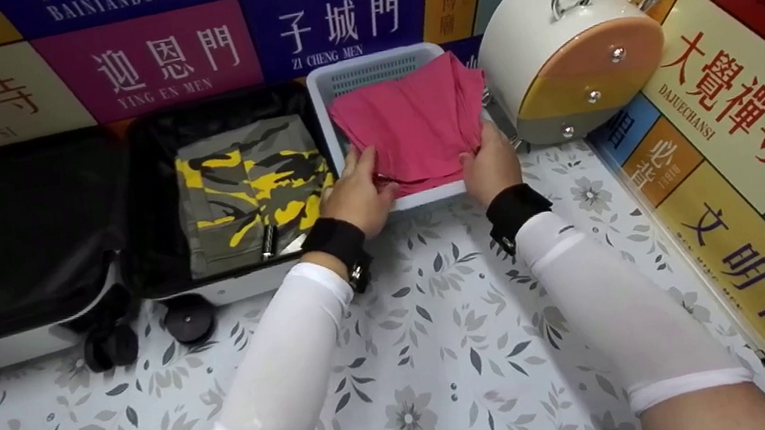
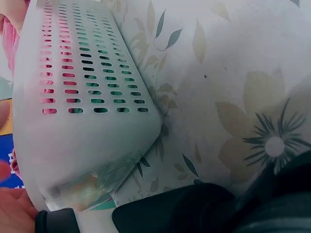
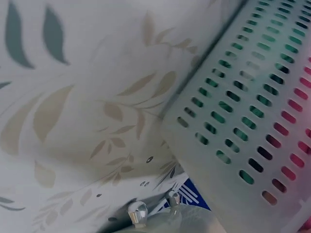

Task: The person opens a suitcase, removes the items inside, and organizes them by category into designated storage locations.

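Note:
A folded pink cloth (image 1: 413, 115) lies in a pale plastic basket (image 1: 371, 65), its right side reaching over the rim. My left hand (image 1: 361, 195) holds its front left edge, fingers on the cloth and thumb towards the middle. At the front right corner my right hand (image 1: 494, 164) grips it, thumb on top; its other fingers are mostly hidden. Through the slots of the basket wall (image 2: 63, 131) in the left wrist view, pink and green show inside. The right wrist view shows the slotted wall (image 3: 194, 160) again; that hand is barely visible there.
Left of the basket stands an open suitcase (image 1: 183, 302) with folded yellow-and-grey camouflage clothing (image 1: 256, 181) and a black pen (image 1: 270, 242). A round white case (image 1: 520, 20) with coloured drawers stands close on the right. Printed wall panels (image 1: 339, 24) border the floral surface (image 1: 405, 363).

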A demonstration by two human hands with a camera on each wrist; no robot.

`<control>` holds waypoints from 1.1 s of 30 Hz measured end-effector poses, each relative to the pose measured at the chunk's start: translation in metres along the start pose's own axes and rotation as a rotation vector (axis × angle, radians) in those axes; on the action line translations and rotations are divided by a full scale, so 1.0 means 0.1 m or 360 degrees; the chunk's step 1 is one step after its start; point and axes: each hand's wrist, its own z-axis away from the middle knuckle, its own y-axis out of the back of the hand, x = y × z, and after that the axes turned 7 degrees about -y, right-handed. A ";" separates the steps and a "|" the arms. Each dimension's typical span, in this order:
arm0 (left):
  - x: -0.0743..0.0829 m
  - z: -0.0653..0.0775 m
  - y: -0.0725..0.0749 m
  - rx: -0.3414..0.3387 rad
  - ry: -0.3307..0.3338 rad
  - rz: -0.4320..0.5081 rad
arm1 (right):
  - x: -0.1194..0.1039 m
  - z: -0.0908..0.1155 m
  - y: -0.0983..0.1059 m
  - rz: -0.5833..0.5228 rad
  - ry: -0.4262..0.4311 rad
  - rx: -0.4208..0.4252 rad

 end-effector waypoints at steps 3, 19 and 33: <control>0.00 0.03 0.00 -0.0062 -0.0030 -0.0073 | 0.02 0.01 -0.04 0.0019 0.0083 0.0025; 0.01 0.10 0.03 -0.0200 -0.0071 -0.0255 | 0.00 -0.03 -0.04 0.0368 0.0141 -0.0102; 0.03 0.12 0.05 -0.0204 -0.0054 -0.0327 | -0.04 -0.05 -0.02 0.0559 0.0186 -0.0233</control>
